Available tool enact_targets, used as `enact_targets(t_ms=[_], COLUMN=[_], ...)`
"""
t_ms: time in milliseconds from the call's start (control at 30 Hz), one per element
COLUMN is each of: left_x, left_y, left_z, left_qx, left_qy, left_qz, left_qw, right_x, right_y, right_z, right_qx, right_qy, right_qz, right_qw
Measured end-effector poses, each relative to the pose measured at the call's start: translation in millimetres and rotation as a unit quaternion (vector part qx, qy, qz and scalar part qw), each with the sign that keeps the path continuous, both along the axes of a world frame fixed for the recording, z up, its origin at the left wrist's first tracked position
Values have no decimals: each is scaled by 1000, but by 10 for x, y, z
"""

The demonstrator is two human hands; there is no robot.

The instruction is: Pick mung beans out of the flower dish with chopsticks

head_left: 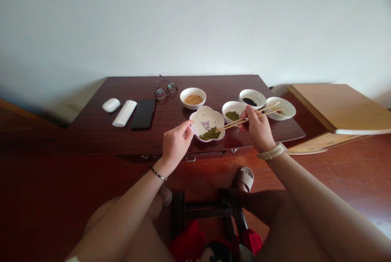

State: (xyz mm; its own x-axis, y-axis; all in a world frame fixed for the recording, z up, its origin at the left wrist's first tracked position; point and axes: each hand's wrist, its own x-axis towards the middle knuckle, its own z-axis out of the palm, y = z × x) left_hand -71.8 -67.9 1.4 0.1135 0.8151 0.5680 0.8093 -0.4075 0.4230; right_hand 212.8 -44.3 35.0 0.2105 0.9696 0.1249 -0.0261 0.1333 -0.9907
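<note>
Green beans (209,134) are lying in two places on the desk (171,129): one heap is resting at the near side of the flower-shaped bowl (216,117), and another is sitting in a small white bowl (237,108), just to the right. From this division, I judge that the handling is standing in a middle stage, but I cannot tell in which direction the beans are going. Yellow beans (193,99) and dark beans (249,102) are lying in separate bowls, and neither hand is touching them.

The right hand (258,128) is gripping the chopsticks (229,125); their tips are pointing down to the left and are touching the heap in the flower-shaped bowl. Whether a bean is sitting between the tips is too small to tell. The right forearm (320,197) is slanting in from the lower right. The left hand (176,142) is pinching the left rim of the flower-shaped bowl, and the left forearm (128,205) is reaching from the lower left.
</note>
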Motion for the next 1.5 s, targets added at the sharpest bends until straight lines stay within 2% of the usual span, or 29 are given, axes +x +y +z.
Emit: enact_targets(t_ms=[133, 333, 433, 700, 933, 1100, 1267, 1367, 1500], left_x=[6, 18, 14, -5, -3, 0, 13, 17, 14], left_y=[2, -2, -1, 2, 2, 10, 3, -2, -5], left_z=[-2, 16, 13, -9, 3, -10, -3, -3, -6], left_qx=[2, -3, -4, -6, -9, -7, -8, -9, -7], left_qy=[2, 0, 2, -3, -3, -5, -2, -2, 0], left_qz=[2, 4, 5, 3, 7, 6, 3, -1, -3], left_qw=[1000, 1000, 1000, 1000, 1000, 1000, 1000, 1000, 1000], right_x=[15, 30, 118, 591, 693, 587, 268, 73, -34], right_y=[-5, 3, 50, 228, 210, 164, 31, -47, -88], right_z=[9, 27, 67, 166, 206, 219, 171, 132, 89], right_qx=[-3, 13, 31, 106, 98, 106, 50, 0, -17], right_qy=[28, 14, 15, -28, -43, -19, 28, 4, -48], right_qz=[6, 0, -34, -180, -218, -163, -57, -9, 42], right_qw=[1000, 1000, 999, 978, 970, 981, 997, 1000, 998])
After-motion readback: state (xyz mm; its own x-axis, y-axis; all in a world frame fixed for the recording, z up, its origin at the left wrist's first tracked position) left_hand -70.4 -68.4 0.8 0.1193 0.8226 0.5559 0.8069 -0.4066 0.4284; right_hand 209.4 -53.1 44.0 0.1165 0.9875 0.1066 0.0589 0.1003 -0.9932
